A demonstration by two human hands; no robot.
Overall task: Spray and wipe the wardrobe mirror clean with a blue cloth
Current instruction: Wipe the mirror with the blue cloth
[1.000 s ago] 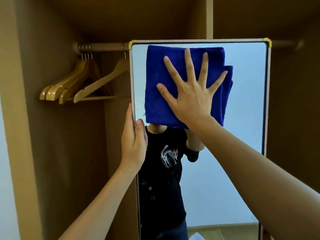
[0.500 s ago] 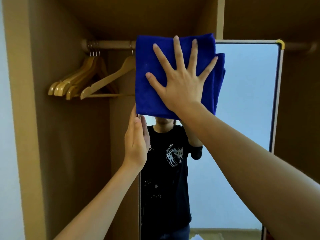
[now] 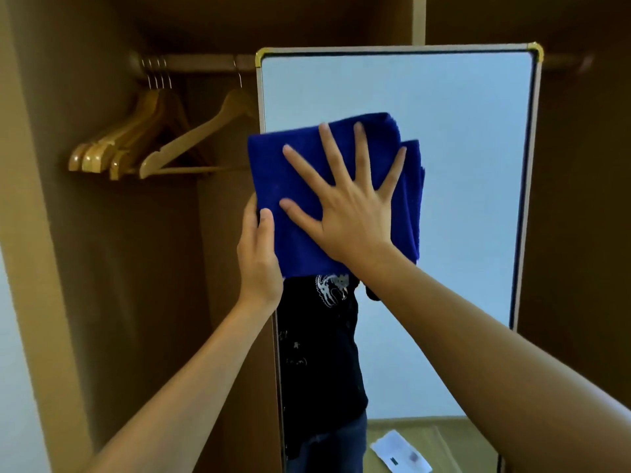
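Observation:
The tall wardrobe mirror (image 3: 461, 131) has a pale frame with gold corners and stands upright inside the wardrobe. A folded blue cloth (image 3: 273, 172) lies flat on the glass at mid-height, overlapping the mirror's left edge. My right hand (image 3: 348, 213) presses the cloth against the glass with its fingers spread straight. My left hand (image 3: 259, 261) holds the mirror's left edge just below the cloth's corner, thumb in front and fingers behind the frame. No spray bottle is in view.
Several wooden hangers (image 3: 150, 145) hang from the rail (image 3: 198, 63) left of the mirror. The wardrobe's brown side wall (image 3: 68, 268) stands at far left. The mirror reflects a person in a black shirt and a white sheet (image 3: 399, 452) on the floor.
My right hand has slid the cloth down from the mirror's top left corner to mid-height. My left hand stays on the left edge, and the cloth now reaches its thumb.

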